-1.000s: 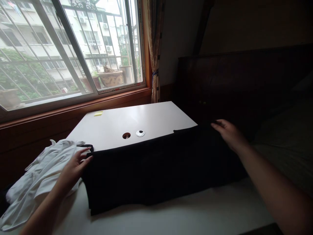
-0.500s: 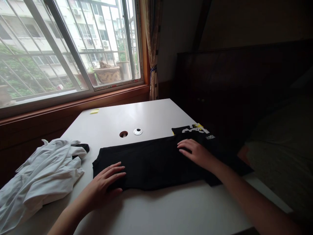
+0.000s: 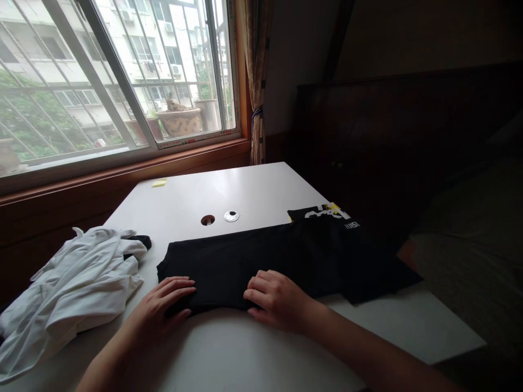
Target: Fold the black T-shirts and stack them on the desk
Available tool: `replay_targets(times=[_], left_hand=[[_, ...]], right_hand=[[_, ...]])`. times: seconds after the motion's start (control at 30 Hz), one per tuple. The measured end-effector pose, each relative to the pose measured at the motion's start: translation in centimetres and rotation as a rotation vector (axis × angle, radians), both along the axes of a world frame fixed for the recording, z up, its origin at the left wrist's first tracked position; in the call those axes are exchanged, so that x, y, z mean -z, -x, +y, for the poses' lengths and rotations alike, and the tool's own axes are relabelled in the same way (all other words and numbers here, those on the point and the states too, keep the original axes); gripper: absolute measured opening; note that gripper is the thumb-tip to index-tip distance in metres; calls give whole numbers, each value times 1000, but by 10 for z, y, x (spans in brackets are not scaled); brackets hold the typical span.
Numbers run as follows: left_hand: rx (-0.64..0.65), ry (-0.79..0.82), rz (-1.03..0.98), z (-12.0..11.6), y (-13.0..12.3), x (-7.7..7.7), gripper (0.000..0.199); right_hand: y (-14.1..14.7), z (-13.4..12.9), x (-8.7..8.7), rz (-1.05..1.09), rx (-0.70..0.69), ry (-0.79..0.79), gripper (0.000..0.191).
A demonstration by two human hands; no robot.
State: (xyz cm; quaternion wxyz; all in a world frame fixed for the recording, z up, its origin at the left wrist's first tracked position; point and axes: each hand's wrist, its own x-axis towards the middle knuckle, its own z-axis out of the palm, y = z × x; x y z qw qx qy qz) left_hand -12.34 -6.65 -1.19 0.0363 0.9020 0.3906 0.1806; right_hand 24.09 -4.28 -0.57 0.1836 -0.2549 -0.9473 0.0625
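A black garment [image 3: 241, 258] with white and yellow print at its far right end lies folded into a long strip across the white table [image 3: 253, 188]. My left hand [image 3: 157, 307] rests on its near left corner, fingers stretched over the cloth and the thumb apart by the near edge. My right hand [image 3: 281, 299] lies on the near edge around the middle of the strip. Its fingers are loosely bent and the thumb sits a little apart below them. Dark cloth shows between fingers and thumb of both hands, and none of it is lifted.
A crumpled white garment [image 3: 93, 277] lies at the table's left. Behind the black cloth are a round hole [image 3: 207, 220], a silvery disc [image 3: 231, 216] and a yellow paper slip [image 3: 159, 183]. A barred window [image 3: 122, 81] and curtain [image 3: 256, 109] stand beyond the table.
My right hand has slid left and toward me, from the printed end to the near edge of the black garment. My left hand has shifted slightly left. The cloth's near edge now bends inward between them.
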Motion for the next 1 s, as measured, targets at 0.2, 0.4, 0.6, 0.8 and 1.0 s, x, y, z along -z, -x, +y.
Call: replay_targets(times=[0.2,0.4,0.6,0.8,1.0], left_hand=[[-107,40,10,-9,4,-7,18],[-140,0,18,-21,3,-6,16],[-138,47,39,-28,-4,-2,7],[-127,82,51,-26,-1,1,13],[-136,79,68,-24,1,5,17]], right_hand=[[-4,5,0,-11,44,-76,14],[-15,7,1,60,95,-76,21],[-18,1,-6,66,83,-8,22],[-6,-11,-6,50,53,45,23],[15,-11,4,-59,36,-17,10]])
